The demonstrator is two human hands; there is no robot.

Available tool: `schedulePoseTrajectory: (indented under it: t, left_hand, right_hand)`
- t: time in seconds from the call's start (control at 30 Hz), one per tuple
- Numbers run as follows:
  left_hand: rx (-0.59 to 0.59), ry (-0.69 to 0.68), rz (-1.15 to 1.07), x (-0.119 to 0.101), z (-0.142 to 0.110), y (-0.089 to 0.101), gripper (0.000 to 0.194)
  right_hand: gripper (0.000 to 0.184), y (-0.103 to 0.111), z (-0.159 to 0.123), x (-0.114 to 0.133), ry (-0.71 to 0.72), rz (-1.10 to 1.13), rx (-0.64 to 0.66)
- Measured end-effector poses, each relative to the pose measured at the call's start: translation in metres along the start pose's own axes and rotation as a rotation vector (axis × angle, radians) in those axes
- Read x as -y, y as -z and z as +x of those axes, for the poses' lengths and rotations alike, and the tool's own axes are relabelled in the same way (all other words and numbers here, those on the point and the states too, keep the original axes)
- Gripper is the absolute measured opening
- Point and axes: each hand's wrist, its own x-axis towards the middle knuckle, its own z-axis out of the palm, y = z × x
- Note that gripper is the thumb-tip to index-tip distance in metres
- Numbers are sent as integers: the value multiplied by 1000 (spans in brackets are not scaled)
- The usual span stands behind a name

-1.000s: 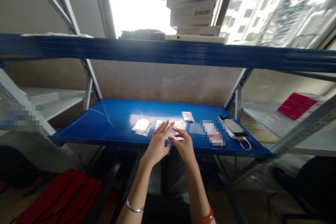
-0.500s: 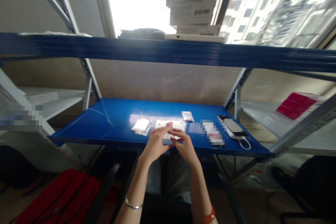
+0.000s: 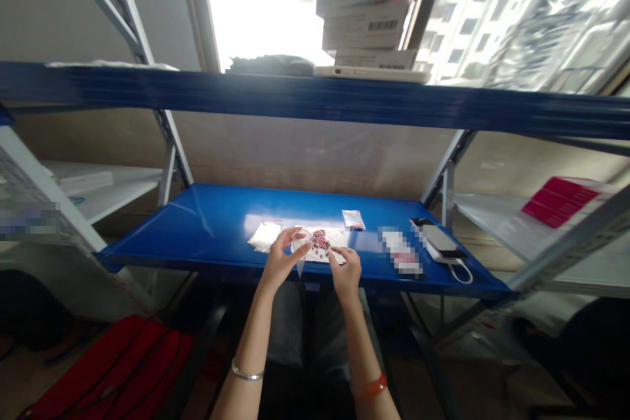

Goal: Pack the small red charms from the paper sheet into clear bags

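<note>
Small dark-red beads (image 3: 319, 238) lie in a loose cluster on a white cloth or sheet (image 3: 339, 236) at the table's front edge. My left hand (image 3: 281, 261) is at the left side of the sheet, its thumb and fingers curved around a small clear plastic bag (image 3: 300, 265) that hangs down. At the right of the beads is my right hand (image 3: 347, 270), thumb and forefinger pinched together at the edge of the cluster. Whatever sits in that pinch is too small to make out. A clear packet with white contents (image 3: 263, 236) lies just left of my left hand.
Farther back on the blue table (image 3: 216, 216) is another small clear packet (image 3: 353, 219). To the right lie a blurred-out packet (image 3: 401, 251) and a phone-like device (image 3: 438, 239) with a white cable. A blue shelf beam (image 3: 275, 93) crosses above, bearing stacked boxes (image 3: 367, 26).
My hands were close together over the sheet, hiding part of the beads. They have moved apart, left and right, and more of the beads show. The clear bag now hangs at my left hand.
</note>
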Motion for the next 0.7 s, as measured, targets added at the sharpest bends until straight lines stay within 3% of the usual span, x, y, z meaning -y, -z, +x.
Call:
schedulePoseTrajectory:
  t: [0.17, 0.33, 0.53, 0.7]
  left_hand:
    - [70, 252, -491, 38, 10, -3, 42]
    - [26, 451, -895, 61, 12, -12, 43]
    - [24, 453, -1019, 62, 9, -11, 43]
    - [115, 405, -984, 71, 8, -9, 43]
  right_hand:
    - [30, -18, -12, -6, 34, -189, -33]
    - [27, -21, -13, -6, 71, -280, -1]
    - [27, -19, -14, -2, 61, -291, 42]
    - [29, -15, -10, 1, -16, -109, -7]
